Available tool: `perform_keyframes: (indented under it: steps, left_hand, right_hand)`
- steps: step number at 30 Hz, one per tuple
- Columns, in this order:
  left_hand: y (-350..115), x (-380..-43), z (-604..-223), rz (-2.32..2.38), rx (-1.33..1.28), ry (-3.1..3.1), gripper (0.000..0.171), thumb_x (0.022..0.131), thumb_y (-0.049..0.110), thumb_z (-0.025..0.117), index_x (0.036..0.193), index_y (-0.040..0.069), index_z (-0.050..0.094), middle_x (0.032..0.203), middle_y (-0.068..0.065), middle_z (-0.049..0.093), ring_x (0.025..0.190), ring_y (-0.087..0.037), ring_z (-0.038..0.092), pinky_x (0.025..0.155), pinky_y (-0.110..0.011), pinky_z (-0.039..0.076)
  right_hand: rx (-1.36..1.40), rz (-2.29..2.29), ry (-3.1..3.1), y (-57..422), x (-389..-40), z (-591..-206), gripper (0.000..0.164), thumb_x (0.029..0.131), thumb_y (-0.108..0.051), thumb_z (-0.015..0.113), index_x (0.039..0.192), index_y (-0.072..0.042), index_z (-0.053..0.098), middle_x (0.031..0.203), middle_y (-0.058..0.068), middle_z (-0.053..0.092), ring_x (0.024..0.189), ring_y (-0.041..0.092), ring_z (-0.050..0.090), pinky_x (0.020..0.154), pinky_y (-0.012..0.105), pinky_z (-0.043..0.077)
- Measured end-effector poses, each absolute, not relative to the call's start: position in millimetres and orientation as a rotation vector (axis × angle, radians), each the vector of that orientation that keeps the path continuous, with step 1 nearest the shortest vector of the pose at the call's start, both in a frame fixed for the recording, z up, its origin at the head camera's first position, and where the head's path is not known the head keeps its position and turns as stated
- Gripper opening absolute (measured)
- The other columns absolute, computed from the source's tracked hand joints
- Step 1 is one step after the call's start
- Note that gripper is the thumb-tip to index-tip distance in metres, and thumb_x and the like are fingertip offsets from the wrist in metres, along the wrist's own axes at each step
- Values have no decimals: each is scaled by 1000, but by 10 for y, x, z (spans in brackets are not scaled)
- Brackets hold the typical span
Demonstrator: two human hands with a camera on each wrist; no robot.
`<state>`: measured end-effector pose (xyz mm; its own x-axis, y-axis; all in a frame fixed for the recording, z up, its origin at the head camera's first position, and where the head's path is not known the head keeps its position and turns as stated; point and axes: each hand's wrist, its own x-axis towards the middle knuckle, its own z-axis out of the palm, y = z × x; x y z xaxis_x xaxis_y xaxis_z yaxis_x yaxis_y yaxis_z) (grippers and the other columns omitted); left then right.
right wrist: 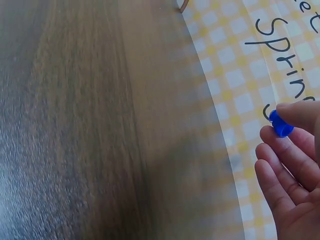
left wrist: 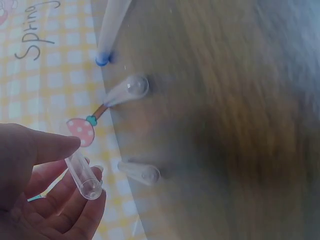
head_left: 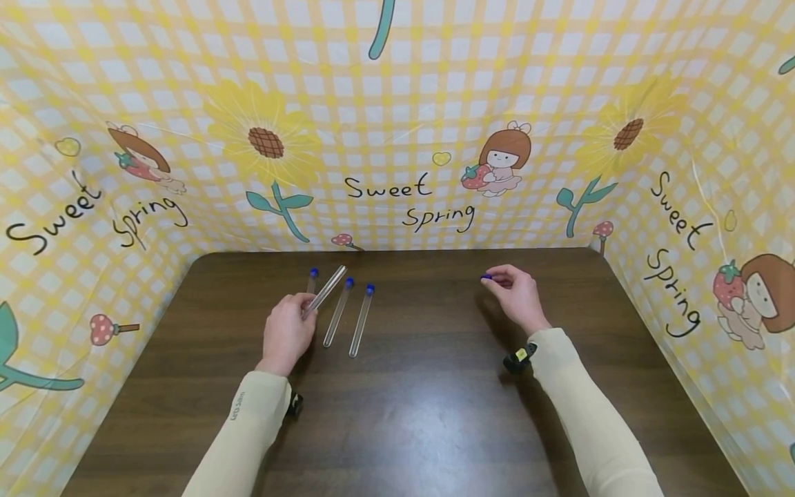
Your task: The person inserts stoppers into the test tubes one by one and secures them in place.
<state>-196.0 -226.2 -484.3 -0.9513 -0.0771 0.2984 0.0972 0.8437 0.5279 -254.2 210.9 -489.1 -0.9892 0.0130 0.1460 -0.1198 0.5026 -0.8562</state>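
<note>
My left hand (head_left: 288,335) pinches an uncapped clear test tube (head_left: 326,291) near its lower end, tilted with its upper end away to the right. In the left wrist view, thumb and fingers close around this glass tube (left wrist: 82,176). Off to the right, my right hand (head_left: 520,298) holds a small blue cap (right wrist: 282,125) between thumb and fingertips, a little above the table. Beside the left hand lie two test tubes (head_left: 338,314) (head_left: 361,323) with blue caps. A third blue-capped tube (head_left: 313,276) is partly hidden behind that hand.
The brown wooden table (head_left: 422,414) has a checked yellow-and-white cloth (head_left: 397,124) printed with flowers and lettering standing around its back and sides. A dark wrist camera (head_left: 518,359) sits at the right cuff, another (head_left: 295,404) at the left.
</note>
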Motion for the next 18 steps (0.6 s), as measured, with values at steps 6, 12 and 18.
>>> perform_keyframes:
  steps: [6, 12, 18]
  left_hand:
    - [-2141, -1954, -4827, -820, -35, -2724, 23, 91, 6, 70, 114, 4, 73, 96, -10, 67, 86, -33, 66, 76, -53, 50]
    - [-2051, -1948, -4816, -822, -78, -2735, 23, 91, 4, 69, 114, 3, 73, 95, -10, 67, 86, -32, 65, 76, -52, 50]
    - [-1964, -1951, -4801, -832, -82, -2738, 23, 91, 5, 69, 114, 5, 74, 97, -10, 67, 87, -32, 65, 77, -51, 50]
  right_hand:
    - [97, 1498, -2601, 2066, -2540, -4897, 25, 96, -28, 74, 112, -9, 70, 105, 9, 72, 98, 26, 66, 92, 44, 51]
    - [104, 1500, -2590, 2037, -2531, -4903, 22, 96, -26, 75, 109, -9, 70, 103, 8, 72, 97, 25, 67, 91, 43, 52]
    - [118, 1502, -2578, 2016, -2526, -4892, 23, 96, -26, 75, 110, -8, 71, 103, 8, 73, 97, 25, 67, 91, 43, 52]
